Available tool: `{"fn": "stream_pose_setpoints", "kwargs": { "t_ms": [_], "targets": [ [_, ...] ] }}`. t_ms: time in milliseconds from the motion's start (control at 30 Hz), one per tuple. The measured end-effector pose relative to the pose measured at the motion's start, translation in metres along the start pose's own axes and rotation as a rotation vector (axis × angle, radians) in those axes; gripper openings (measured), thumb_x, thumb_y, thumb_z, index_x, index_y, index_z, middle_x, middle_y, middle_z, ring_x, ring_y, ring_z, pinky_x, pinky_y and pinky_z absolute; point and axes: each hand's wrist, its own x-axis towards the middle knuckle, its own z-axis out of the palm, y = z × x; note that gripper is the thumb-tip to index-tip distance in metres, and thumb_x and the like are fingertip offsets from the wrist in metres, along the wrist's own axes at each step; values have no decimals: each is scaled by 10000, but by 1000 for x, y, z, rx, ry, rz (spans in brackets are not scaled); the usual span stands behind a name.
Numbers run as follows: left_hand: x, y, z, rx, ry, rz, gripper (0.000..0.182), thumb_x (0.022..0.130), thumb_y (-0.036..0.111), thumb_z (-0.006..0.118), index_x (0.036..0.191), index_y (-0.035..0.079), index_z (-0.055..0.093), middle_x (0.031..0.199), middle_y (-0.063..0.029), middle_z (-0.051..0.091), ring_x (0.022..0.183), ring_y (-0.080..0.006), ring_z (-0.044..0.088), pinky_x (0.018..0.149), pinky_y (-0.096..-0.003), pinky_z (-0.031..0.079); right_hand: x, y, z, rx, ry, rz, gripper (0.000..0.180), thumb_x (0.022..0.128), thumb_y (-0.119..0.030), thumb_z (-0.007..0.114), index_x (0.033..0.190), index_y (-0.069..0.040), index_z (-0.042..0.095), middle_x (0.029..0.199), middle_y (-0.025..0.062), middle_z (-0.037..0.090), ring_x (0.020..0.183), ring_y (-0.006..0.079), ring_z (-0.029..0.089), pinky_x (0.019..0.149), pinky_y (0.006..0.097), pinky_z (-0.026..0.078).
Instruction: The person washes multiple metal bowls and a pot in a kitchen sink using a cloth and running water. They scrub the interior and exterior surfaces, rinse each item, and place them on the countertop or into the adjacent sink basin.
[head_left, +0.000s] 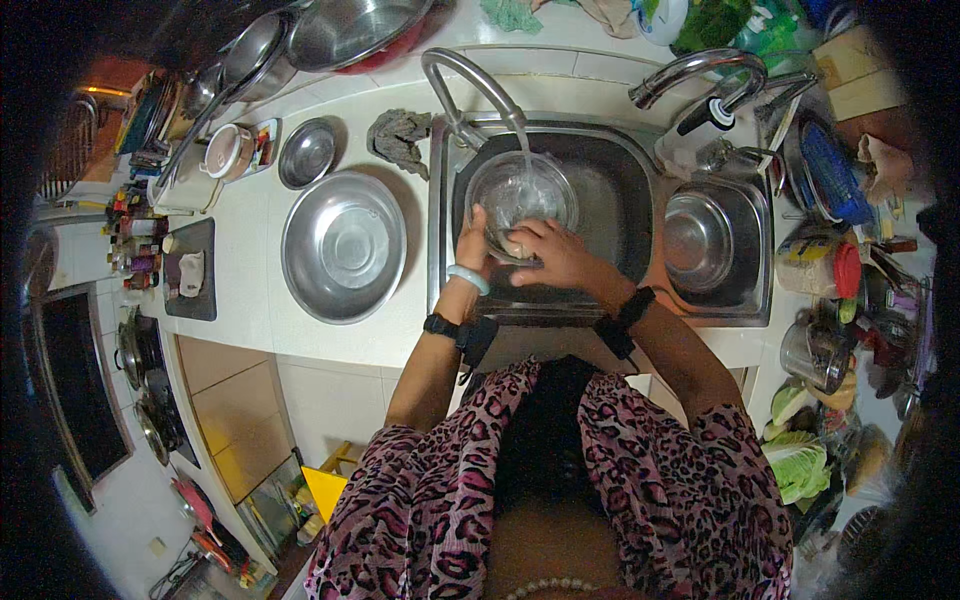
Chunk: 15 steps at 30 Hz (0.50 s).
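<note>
A clear, apparently glass bowl (495, 180) is in the large steel sink basin (615, 225). Water runs into it from a curved chrome faucet (480, 79). My left hand (474, 244) grips the bowl's near left side, thumb up along the rim. Over the near rim lies my right hand (551, 255), its fingers bent and reaching inside. Something pale shows under those fingers, too covered to tell what it is. A pale green bangle circles my left wrist, and black straps sit on both wrists.
Left of the sink are a large steel basin (300, 247), a small steel bowl (307, 154) and a grey cloth (397, 139). A second steel bowl (697, 236) sits in the smaller right basin. Another faucet (701, 64) arches behind. Jars and cabbage (799, 465) crowd the right counter.
</note>
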Motion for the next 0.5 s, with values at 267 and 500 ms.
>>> {"fn": "stream_pose_setpoints", "kwargs": {
  "t_ms": [267,500],
  "targets": [
    [-40,-12,75,1248,126,650,929,941,538,541,1535,-14,87,1530,-312,238,1419,-433,269,1136,-430,280,-1,21,0,111,279,-91,407,802,-111,653,1196,-44,577,1203,188,564,1088,374,542,993,474,421],
    [4,29,93,1107,1,524,810,940,625,449,1372,-60,450,1269,-297,562,1190,-422,537,1049,-420,377,-7,2,-28,377,14,235,422,881,-330,665,1175,-31,625,1083,204,666,947,347,632,888,415,484]
  ]
}}
